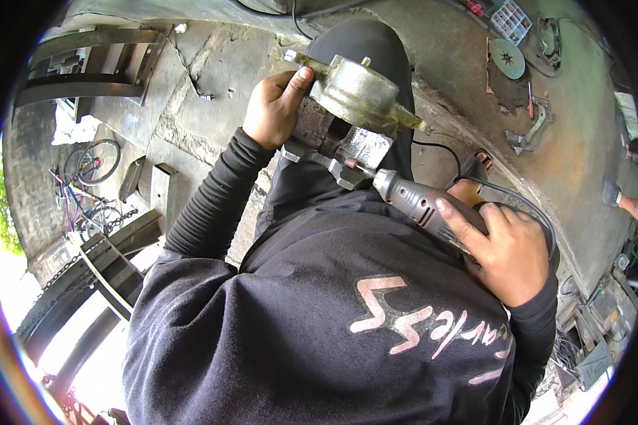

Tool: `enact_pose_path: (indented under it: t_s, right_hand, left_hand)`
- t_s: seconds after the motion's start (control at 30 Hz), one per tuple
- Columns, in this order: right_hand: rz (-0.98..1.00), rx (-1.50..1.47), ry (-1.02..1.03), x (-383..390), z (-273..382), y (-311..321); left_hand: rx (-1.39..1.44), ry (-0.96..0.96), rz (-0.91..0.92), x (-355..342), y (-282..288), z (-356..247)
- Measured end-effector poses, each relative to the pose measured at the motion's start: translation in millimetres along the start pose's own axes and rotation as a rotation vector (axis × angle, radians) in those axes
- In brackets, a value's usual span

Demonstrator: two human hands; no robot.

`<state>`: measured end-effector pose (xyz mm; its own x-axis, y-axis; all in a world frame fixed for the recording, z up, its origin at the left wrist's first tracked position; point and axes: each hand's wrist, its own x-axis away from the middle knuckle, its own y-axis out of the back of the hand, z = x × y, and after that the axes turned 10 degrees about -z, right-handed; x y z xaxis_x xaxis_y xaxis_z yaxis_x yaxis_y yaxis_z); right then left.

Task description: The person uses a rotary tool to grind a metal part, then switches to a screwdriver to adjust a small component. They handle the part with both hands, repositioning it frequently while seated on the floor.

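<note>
The brake caliper [347, 117], held in the air above the lap by the closed left hand [273, 110], could be gouged or jerked loose if the die grinder [422, 205], gripped by the right hand [507, 251], is caught in its slot.

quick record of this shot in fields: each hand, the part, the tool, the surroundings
left hand: grips the metal casting's left side
metal casting: rusty, greenish-grey, raised over the lap
right hand: wrapped round the rotary tool
rotary tool: grey, corded, its tip at the casting's lower edge
surroundings: concrete floor, bicycle, parts organiser box
</note>
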<state>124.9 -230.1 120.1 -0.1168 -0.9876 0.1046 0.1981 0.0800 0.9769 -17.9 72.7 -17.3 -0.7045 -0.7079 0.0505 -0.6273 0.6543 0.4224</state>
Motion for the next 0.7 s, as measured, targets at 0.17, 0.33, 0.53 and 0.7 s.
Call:
enact_pose_path:
  t_s: [0.17,0.33,0.53,0.7]
  right_hand:
    - [0.083,0.087,0.023,-3,2,13]
    - [0.031,0.126,0.067,-15,7,0]
    - [0.080,0.082,0.022,-7,6,19]
    - [-0.007,0.117,0.066,-14,6,-2]
  left_hand:
    - [-0.004,-0.040,-0.010,0,-1,-3]
    - [-0.024,-0.052,0.006,-5,-4,0]
    - [-0.002,-0.070,-0.019,-4,-4,0]
    - [-0.038,-0.051,-0.002,-5,-5,0]
